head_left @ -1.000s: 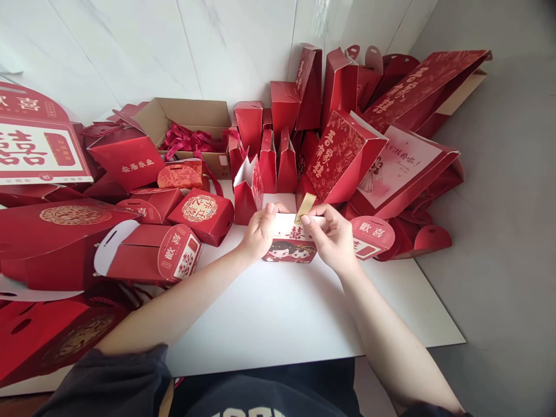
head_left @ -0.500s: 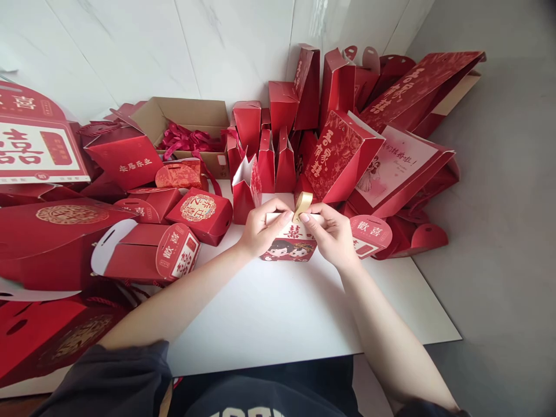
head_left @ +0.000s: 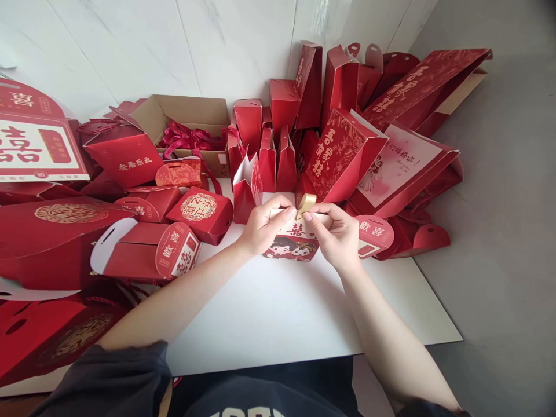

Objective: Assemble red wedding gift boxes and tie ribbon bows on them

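Note:
A small red-and-white gift box (head_left: 292, 243) printed with a cartoon couple stands on the white board (head_left: 278, 313) in front of me. My left hand (head_left: 264, 223) grips its upper left edge, fingers curled over the top. My right hand (head_left: 334, 231) pinches a short gold strip (head_left: 306, 202) that sticks up from the box's top. Both hands meet over the box's top, which they partly hide.
Many red gift boxes and bags crowd the left and back: a round-ended box (head_left: 147, 258), a flat box with a gold medallion (head_left: 200, 209), a large patterned bag (head_left: 339, 153). A cardboard carton (head_left: 186, 116) holds red ribbons. Grey floor lies to the right.
The gold strip has bent lower and my right fingers have shifted slightly left onto it. The box and my left hand have barely moved.

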{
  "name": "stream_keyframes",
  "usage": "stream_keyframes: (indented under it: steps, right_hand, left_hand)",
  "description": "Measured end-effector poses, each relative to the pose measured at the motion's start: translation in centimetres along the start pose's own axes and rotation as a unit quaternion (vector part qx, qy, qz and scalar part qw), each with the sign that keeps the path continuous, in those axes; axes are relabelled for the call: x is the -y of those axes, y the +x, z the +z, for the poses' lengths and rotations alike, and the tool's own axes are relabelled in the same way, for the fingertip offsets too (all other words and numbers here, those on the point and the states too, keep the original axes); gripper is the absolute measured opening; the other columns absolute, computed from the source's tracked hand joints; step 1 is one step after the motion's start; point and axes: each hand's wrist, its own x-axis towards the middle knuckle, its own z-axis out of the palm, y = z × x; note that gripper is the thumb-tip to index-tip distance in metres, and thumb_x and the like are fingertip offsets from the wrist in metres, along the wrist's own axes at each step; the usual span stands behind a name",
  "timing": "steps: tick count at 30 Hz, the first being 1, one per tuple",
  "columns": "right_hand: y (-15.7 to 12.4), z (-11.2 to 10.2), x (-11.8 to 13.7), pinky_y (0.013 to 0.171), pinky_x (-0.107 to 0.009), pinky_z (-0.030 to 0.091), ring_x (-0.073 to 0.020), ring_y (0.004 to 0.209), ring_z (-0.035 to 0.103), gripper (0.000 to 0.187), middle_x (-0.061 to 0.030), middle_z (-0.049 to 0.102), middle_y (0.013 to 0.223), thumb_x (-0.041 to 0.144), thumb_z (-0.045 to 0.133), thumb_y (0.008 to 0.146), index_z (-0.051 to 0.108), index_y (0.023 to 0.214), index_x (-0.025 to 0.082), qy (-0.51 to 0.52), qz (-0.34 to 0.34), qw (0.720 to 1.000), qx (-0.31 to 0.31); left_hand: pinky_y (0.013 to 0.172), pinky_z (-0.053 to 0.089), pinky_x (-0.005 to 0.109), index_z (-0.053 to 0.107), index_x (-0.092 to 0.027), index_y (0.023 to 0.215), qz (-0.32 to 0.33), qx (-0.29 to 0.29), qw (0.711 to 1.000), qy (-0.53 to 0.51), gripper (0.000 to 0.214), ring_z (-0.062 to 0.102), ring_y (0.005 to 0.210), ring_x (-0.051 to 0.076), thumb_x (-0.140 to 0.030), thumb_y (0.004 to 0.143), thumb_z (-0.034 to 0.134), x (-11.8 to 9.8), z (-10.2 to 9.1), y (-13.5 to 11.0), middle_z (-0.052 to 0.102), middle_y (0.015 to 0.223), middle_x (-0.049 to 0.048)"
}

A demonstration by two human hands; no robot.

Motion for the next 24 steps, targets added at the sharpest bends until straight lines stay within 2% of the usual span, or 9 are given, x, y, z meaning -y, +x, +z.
stream_keyframes:
  steps: [4,9,16,20,24]
  right_hand:
    - [0.0,-0.1,0.1,0.054,-0.027,0.047,-0.0171,0.067,0.059,0.020,-0.0020,0.063,0.069,0.041,0.069,0.082,0.068,0.087,0.021,-0.017,-0.012,1.000,-0.008]
    - [-0.1,-0.1,0.2,0.056,-0.027,0.048,-0.0158,0.065,0.059,0.018,-0.0016,0.065,0.070,0.038,0.070,0.083,0.069,0.089,0.021,-0.021,-0.022,0.999,-0.011]
    - [-0.3,0.1,0.0,0.062,-0.029,0.049,-0.0169,0.070,0.062,0.018,-0.0030,0.068,0.080,0.036,0.069,0.084,0.069,0.093,0.021,0.003,-0.014,1.000,0.008]
    - [-0.3,0.2,0.0,0.060,-0.029,0.047,-0.0184,0.076,0.061,0.018,-0.0043,0.066,0.083,0.037,0.066,0.086,0.066,0.093,0.021,-0.003,-0.011,1.000,0.024]
    - [-0.3,-0.1,0.0,0.057,-0.028,0.044,-0.0188,0.077,0.059,0.019,-0.0048,0.062,0.083,0.040,0.060,0.090,0.064,0.096,0.022,-0.010,0.001,0.998,0.069]
  left_hand:
    - [0.062,0.042,0.024,0.060,-0.018,0.082,0.050,-0.013,0.988,0.143,0.024,0.054,0.065,0.012,-0.037,0.094,0.052,-1.3,-0.3,0.0,0.059,0.071,0.0000]
    - [0.071,0.044,0.026,0.065,-0.018,0.080,0.127,0.006,0.945,0.300,0.015,0.060,0.071,0.015,-0.028,0.089,0.058,-2.8,-0.8,0.2,0.067,0.074,0.0016]
    - [0.059,0.041,0.022,0.066,-0.017,0.082,0.051,0.015,0.957,0.285,0.010,0.056,0.061,0.011,-0.026,0.084,0.062,-3.6,-0.6,0.1,0.066,0.070,-0.0011]
    - [0.054,0.035,0.022,0.061,-0.017,0.072,0.041,0.022,0.957,0.287,0.018,0.046,0.055,0.010,-0.028,0.086,0.059,-3.9,-0.6,0.1,0.056,0.060,-0.0025]
    - [0.053,0.031,0.024,0.049,-0.018,0.062,0.042,0.047,0.956,0.288,0.029,0.040,0.054,0.010,-0.029,0.088,0.055,-3.7,-0.9,0.2,0.045,0.056,-0.0030]
